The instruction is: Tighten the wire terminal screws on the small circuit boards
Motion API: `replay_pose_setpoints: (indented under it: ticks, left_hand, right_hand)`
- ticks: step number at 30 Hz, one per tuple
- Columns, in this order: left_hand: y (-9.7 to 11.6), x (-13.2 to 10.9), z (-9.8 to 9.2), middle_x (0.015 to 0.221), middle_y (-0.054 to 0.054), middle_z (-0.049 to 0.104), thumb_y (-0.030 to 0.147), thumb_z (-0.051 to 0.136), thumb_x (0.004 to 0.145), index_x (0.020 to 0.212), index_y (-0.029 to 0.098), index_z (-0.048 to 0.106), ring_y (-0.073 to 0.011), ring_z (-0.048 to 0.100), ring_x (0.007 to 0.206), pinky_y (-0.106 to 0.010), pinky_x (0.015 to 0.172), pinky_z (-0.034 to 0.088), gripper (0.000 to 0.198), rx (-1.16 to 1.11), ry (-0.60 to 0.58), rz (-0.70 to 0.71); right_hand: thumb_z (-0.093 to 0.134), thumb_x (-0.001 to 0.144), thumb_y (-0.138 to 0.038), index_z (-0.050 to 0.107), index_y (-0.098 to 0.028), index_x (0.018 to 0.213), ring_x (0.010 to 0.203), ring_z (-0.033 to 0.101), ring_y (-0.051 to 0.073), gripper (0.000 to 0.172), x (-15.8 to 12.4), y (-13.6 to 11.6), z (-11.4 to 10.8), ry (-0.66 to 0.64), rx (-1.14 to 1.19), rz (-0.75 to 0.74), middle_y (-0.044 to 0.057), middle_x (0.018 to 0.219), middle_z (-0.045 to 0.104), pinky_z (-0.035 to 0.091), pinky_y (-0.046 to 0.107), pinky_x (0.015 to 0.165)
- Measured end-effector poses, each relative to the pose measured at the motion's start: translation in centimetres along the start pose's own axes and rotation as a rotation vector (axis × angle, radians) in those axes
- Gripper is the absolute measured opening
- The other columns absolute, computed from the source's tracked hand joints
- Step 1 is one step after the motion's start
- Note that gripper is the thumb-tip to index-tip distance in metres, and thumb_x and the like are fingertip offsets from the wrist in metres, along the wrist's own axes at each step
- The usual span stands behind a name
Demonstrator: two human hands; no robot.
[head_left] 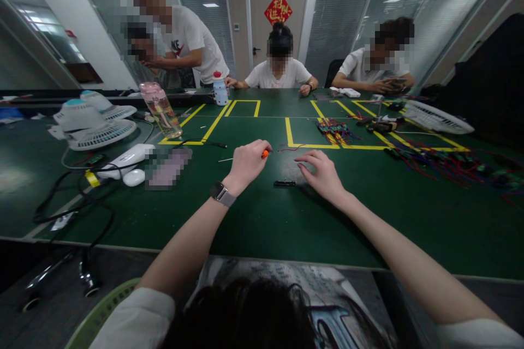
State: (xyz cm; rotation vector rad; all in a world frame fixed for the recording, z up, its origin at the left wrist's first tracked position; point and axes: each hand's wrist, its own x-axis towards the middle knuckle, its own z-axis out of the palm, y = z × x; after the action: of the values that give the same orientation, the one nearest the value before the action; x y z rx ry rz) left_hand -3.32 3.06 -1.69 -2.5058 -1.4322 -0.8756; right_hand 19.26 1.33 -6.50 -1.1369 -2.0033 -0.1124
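Note:
My left hand (248, 159) is closed around a screwdriver; its orange handle end (265, 153) pokes out at the thumb side. The thin metal shaft (225, 160) sticks out on the left, and the rest is hidden in my fist. My right hand (323, 174) hovers over the table with thumb and fingers apart, nothing visible between them. Just left of it lies a small black rectangular part (284, 184) with tiny bits on top. A short red wire (292, 148) rests on the table beyond, between my hands.
Bundles of wired circuit boards (335, 131) lie ahead to the right, with more tangled wires (454, 172) farther right. At left are a pink-lidded bottle (161, 112), a white fan (98, 133), a power strip (127, 161) and black cables. Three people are across the green table (254, 218).

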Motion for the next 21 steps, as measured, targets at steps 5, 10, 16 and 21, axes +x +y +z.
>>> replay_pose_setpoints:
  ticks: [5,10,16,21]
  left_hand:
    - [0.4,-0.2,1.4,0.097,-0.003,0.071,0.022,0.059,0.088,0.095,0.02,0.066,-0.0187,0.067,0.084,-0.027,0.068,0.049,0.01,0.036,-0.177,0.022]
    - [1.1,-0.5,3.0,0.088,-0.003,0.072,0.024,0.061,0.086,0.087,0.022,0.07,-0.0185,0.067,0.079,-0.026,0.066,0.048,0.009,0.023,-0.299,0.068]
    - [1.1,-0.5,2.7,0.093,-0.004,0.071,0.023,0.059,0.085,0.091,0.022,0.072,-0.0193,0.066,0.082,-0.026,0.067,0.047,0.014,0.004,-0.354,0.1]
    - [1.1,-0.5,2.0,0.101,-0.005,0.069,0.02,0.057,0.085,0.091,0.021,0.072,-0.0189,0.065,0.085,-0.025,0.067,0.048,0.016,-0.014,-0.396,0.127]
  right_hand:
    - [0.054,0.087,-0.015,0.071,-0.018,0.094,0.09,0.059,0.026,0.019,-0.1,0.0,0.1,-0.009,-0.006,0.007,0.009,0.091,0.066,0.048,0.04,0.079]
    - [0.053,0.087,-0.015,0.071,-0.018,0.094,0.089,0.059,0.025,0.019,-0.1,-0.2,0.1,-0.058,0.028,0.017,0.009,0.091,0.066,0.048,0.04,0.079]
    - [0.068,0.082,-0.028,0.067,-0.021,0.111,0.102,0.06,0.027,0.031,-0.4,-0.6,0.5,-0.291,0.1,-0.034,0.009,0.109,0.067,0.046,0.044,0.089]
    - [0.07,0.08,-0.026,0.065,-0.022,0.114,0.101,0.062,0.026,0.034,-0.6,-0.8,1.1,-0.388,0.14,-0.023,0.008,0.108,0.07,0.044,0.046,0.092]
